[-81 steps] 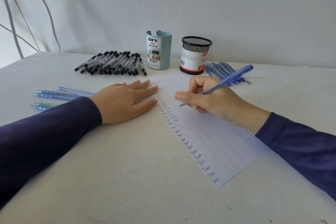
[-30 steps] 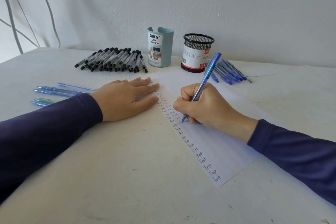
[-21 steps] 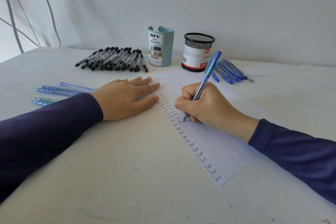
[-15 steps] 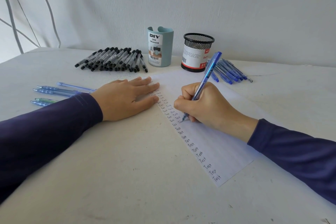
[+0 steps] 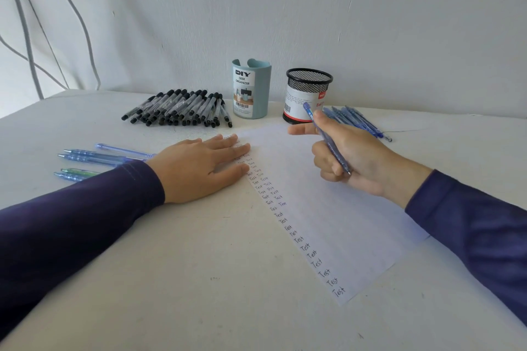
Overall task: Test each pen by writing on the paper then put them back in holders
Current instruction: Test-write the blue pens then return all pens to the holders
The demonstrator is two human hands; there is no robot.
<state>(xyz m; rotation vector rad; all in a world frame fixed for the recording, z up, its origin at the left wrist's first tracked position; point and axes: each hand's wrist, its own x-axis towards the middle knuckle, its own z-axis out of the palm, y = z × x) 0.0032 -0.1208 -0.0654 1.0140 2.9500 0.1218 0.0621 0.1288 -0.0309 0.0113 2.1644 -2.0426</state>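
Note:
My right hand [image 5: 353, 154] grips a blue pen [image 5: 326, 138] above the white paper [image 5: 328, 208], its tip pointing down toward me and its cap end toward the black mesh holder [image 5: 308, 95]. The index finger sticks out to the left. My left hand [image 5: 199, 168] lies flat with straight fingers on the paper's left edge, beside two columns of the handwritten word "Test". A light blue holder [image 5: 251, 88] stands left of the mesh one.
A heap of black-capped pens [image 5: 179, 108] lies at the back left. Several blue pens [image 5: 356, 120] lie right of the mesh holder. More blue and green pens [image 5: 91, 158] lie by my left forearm. A wall closes off the back.
My right hand has lifted off the paper and moved up and right, turning the pen so its tip no longer touches the sheet. The left hand has stayed put.

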